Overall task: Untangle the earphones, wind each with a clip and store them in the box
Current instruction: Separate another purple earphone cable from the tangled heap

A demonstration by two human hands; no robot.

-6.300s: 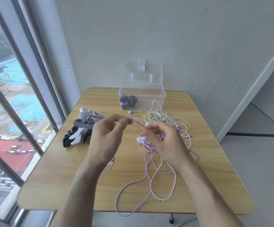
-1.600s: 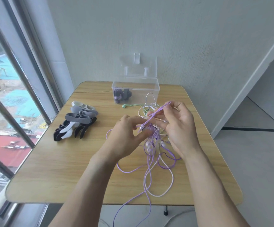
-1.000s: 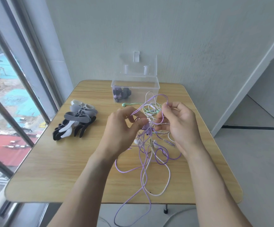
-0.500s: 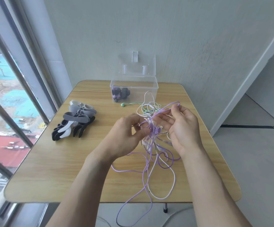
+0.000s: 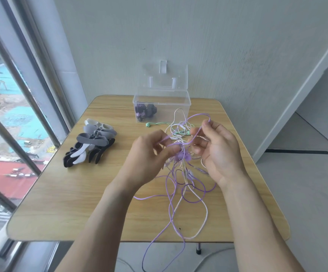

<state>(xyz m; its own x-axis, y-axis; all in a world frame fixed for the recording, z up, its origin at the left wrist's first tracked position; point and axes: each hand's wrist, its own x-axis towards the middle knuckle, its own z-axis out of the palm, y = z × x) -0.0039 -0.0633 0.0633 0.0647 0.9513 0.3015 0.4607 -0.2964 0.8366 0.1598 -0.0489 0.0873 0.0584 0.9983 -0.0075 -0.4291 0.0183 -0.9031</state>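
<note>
Head view looks down on a light wooden table (image 5: 61, 203) with rounded corners, and both hands are raised above its middle, busy in a knot of thin cables. Left hand (image 5: 149, 154) has thumb and fingers curled together, pinching the purple earphone cable (image 5: 171, 205) right at the knot. Right hand (image 5: 220, 152) sits just beside it, palm turned up toward the camera, fingertips pinching the same purple cable where it arches into a loop above the hands. From the knot, purple strands trail down over the tabletop and hang past the near edge. A white earphone cable (image 5: 205, 213) is tangled in with them, looping across the wood near the edge. Behind the hands, a mint-green earphone (image 5: 148, 124) lies on the table, its thin cable running toward the tangle.

At the far edge, against the wall, stands the clear plastic storage box (image 5: 178, 99) with its lid tipped up; a dark and purple wound bundle (image 5: 145, 111) lies in its left end. Off to the left, near the window, a pile of grey, white and black cable clips (image 5: 90, 144) rests well apart from the hands.
</note>
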